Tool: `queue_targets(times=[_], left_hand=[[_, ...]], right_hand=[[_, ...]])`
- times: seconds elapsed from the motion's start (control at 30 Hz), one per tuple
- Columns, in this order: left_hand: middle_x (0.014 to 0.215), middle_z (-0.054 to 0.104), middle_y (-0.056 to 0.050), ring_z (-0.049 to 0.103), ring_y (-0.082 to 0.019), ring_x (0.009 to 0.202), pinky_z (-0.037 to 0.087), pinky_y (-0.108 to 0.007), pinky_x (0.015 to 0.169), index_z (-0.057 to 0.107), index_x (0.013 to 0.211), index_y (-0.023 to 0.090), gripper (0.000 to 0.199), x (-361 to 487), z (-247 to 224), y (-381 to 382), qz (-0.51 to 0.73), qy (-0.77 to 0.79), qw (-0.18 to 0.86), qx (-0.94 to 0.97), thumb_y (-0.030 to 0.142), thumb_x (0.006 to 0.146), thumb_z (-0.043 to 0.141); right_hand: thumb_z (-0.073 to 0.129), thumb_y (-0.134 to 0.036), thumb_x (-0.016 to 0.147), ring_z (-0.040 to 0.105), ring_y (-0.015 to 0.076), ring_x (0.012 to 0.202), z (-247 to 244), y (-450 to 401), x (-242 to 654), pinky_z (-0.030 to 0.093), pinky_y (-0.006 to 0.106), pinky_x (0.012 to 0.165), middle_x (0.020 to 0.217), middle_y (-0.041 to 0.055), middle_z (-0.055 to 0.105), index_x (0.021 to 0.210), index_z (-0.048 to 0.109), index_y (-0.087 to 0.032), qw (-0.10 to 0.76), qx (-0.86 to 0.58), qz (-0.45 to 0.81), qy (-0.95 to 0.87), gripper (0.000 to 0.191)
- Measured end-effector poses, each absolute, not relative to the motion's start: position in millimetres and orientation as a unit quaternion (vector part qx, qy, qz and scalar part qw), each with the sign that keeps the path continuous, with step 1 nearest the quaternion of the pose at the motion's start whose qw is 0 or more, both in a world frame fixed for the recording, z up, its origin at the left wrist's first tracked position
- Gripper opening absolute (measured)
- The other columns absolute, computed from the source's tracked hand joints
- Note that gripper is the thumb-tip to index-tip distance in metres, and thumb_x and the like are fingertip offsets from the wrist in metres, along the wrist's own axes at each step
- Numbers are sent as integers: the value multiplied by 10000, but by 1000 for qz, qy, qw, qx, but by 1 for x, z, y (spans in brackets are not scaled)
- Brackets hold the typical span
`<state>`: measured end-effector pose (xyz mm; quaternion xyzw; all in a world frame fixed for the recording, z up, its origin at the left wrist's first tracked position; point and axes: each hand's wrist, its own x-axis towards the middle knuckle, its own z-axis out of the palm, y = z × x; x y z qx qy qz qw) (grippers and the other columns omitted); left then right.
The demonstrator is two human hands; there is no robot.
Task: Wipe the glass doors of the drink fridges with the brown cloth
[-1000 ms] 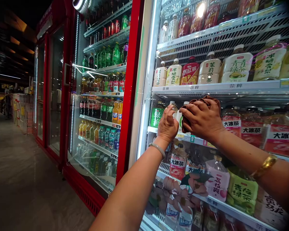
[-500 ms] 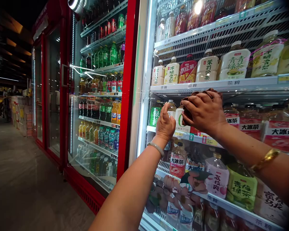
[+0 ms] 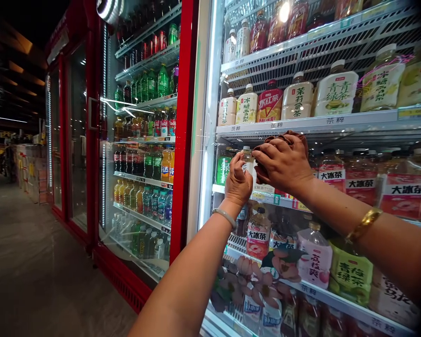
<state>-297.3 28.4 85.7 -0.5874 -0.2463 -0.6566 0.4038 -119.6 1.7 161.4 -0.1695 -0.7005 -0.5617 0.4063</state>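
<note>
My right hand (image 3: 284, 159) presses a bunched brown cloth (image 3: 263, 171) against the glass door (image 3: 210, 154) of a lit drinks fridge. Its fingers are spread over the cloth, and a gold bangle circles that wrist. Lower and to the left, my left hand (image 3: 238, 180) is raised close to the same glass. Nothing shows in it; its fingers are slightly bent and apart, and a pale bangle sits on its wrist. Whether its fingertips touch the pane I cannot tell. Behind the hands, a green-labelled bottle (image 3: 224, 170) and a white-labelled bottle stand partly covered.
Shelves of large tea bottles (image 3: 337, 93) fill the fridge behind the glass. Pink flower shapes (image 3: 259, 281) show across the lower pane. To the left stands a red-framed fridge (image 3: 184, 140) with several rows of drinks. Grey floor (image 3: 38, 262) runs along the left, with stacked boxes (image 3: 31, 173) farther back.
My right hand and the brown cloth have moved left across the glass, nearer my left hand. My left hand's fingers are slightly more bent. The view has shifted a little.
</note>
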Motion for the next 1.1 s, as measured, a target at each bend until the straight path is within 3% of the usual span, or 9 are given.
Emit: queue_targets(times=[0.6, 0.8, 1.1], left_hand=[[1442, 424, -137, 481, -248, 1451, 543, -545, 1117, 316, 1174, 272, 421, -294, 85, 27, -663, -241, 406, -580, -10, 902, 469], [1431, 443, -139, 491, -248, 1438, 538, -527, 1122, 333, 1161, 266, 439, -294, 85, 25, -664, -231, 412, -580, -21, 871, 494], [1528, 467, -149, 476, -236, 1485, 528, -541, 1150, 357, 1167, 267, 427, -294, 85, 25, -660, -251, 393, -589, -24, 884, 491]], right_hand=[[446, -390, 1014, 491, 278, 1234, 146, 6, -118, 168, 542, 1172, 1312, 30, 684, 1228, 625, -305, 405, -175, -549, -710, 292], [402, -375, 1044, 474, 244, 1195, 163, 10, -126, 175, 497, 1140, 1238, 22, 706, 1165, 642, -283, 424, -186, -545, -699, 284], [503, -375, 995, 483, 257, 1227, 143, 11, -110, 191, 503, 1163, 1252, 14, 707, 1190, 655, -305, 436, -164, -547, -695, 257]])
